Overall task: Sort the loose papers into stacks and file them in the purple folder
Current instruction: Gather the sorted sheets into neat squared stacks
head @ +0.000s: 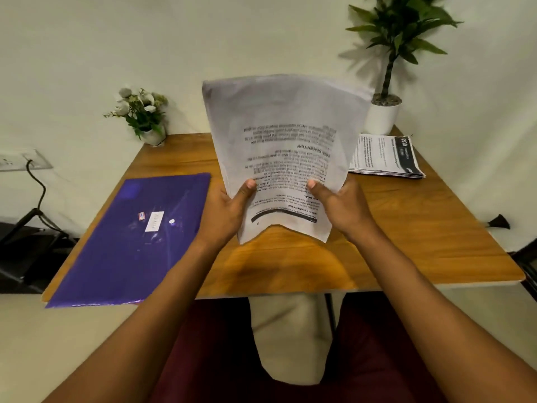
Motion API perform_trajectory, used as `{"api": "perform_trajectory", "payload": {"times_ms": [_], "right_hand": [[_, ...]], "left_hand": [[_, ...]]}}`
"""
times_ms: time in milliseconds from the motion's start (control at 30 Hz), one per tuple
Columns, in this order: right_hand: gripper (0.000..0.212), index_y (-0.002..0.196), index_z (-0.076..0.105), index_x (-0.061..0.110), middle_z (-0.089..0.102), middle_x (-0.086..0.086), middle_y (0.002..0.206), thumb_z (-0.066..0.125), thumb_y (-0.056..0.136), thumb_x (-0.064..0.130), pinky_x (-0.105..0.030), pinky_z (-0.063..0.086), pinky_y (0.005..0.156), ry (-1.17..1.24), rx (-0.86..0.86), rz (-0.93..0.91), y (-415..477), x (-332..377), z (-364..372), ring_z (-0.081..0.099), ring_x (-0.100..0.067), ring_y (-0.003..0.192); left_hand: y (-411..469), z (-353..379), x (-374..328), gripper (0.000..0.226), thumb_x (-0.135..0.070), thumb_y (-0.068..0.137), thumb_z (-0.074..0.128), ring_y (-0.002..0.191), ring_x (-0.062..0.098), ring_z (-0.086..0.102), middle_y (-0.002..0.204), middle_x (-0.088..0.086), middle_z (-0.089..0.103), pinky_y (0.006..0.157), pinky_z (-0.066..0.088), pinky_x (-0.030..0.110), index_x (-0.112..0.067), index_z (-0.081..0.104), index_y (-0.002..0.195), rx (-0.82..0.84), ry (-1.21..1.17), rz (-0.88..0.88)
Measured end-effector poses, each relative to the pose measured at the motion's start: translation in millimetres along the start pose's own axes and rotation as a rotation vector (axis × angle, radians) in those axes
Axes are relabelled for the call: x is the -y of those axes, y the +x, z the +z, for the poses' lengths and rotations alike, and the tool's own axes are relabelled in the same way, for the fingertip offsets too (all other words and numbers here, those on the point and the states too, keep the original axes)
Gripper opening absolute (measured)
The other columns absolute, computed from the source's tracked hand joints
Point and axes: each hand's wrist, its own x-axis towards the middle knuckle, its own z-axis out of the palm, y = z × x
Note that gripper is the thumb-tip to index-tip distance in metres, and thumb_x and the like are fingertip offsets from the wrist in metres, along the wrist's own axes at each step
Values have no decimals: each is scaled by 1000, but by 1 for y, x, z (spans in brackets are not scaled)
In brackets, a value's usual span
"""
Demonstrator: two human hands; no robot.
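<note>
Head view: the left hand (229, 210) and the right hand (340, 207) hold a bundle of papers (284, 141) up off the table (421, 228). Its lower edge sits between them and the rest rises away from the fingers toward the wall. The printed side faces the person but the text reads upside down. The lift therefore looks meant for checking what the sheets are and which way they should turn before they join a pile, though that is a guess from the pose. Gripping near the bottom corners with both hands keeps the limp pages from flopping, though the lower edge bows upward between the two grips.

Each thumb is pressed flat on the front of the top page. The left thumb (247, 189) is near the left edge and the right thumb (315, 189) nearer the middle, with a stretch of print between them. The other fingers are behind the paper and hidden, so how many sheets they pinch cannot be told. Both hands are closed on the bundle, and neither is free.

The purple folder (130, 237) lies flat and shut on the table, out to the left of the left-hand fingers, near but apart from them. A stack (386, 158) of printed sheets lies beyond and to the right of the right-hand fingers, at the far corner beside a white pot (382, 117). It is probably one sorted pile. Filing has not begun, as far as the folder shows
</note>
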Motion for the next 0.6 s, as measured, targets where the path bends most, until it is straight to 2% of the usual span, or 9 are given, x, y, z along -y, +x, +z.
{"api": "perform_trajectory", "payload": {"times_ms": [33,133,167,233,300,400,500,600], "right_hand": [[20,117,68,22,68,23,96,67,97,17,-6,52,69,-9,15,21,-4,-6,2,66,15,81],[28,125,68,14,72,8,108,67,97,19,-25,58,86,-13,19,83,-13,-17,7,70,-4,97],[29,126,68,14,72,7,109,68,97,19,-25,58,85,-10,15,88,-13,-17,7,69,-6,97],[27,124,68,15,70,12,103,68,97,18,-14,56,75,-1,13,81,-10,-16,7,67,2,92],[23,120,68,20,69,15,101,68,97,18,-10,54,71,-3,6,68,-8,-17,7,66,4,90],[25,122,69,18,69,15,102,68,97,22,-18,54,78,-27,0,111,-11,-27,11,67,-3,94],[23,120,69,22,69,18,100,68,97,23,-23,55,81,-13,-16,145,-13,-33,13,68,-6,97],[23,120,69,23,71,14,104,69,96,22,-23,55,82,10,-29,149,-14,-37,13,69,-7,97]], "left_hand": [[-5,1,6,22,-28,101,62,104,11,72,110,-11,76,88,61,35,-21,70,120,10,-11,-30],[-19,6,14,23,-15,101,60,101,1,71,103,-27,74,80,57,20,-34,63,113,23,-47,-82],[-20,7,13,24,-13,101,59,100,0,71,102,-28,73,79,56,18,-34,62,113,21,-56,-90],[-20,6,12,22,-12,101,60,99,1,71,100,-27,74,78,56,17,-28,63,115,5,-77,-92],[-21,6,10,21,-12,100,61,99,1,71,98,-26,75,78,56,16,-25,63,116,-9,-84,-83],[-27,8,14,28,-13,100,62,102,-4,69,102,-32,72,83,56,17,-38,60,113,4,-48,-71],[-31,11,20,31,-14,100,63,108,1,68,110,-29,71,91,58,26,-42,60,115,12,-38,-87],[-30,12,21,33,-11,101,62,107,1,69,108,-30,72,86,58,23,-42,60,113,-7,-56,-100]]}}
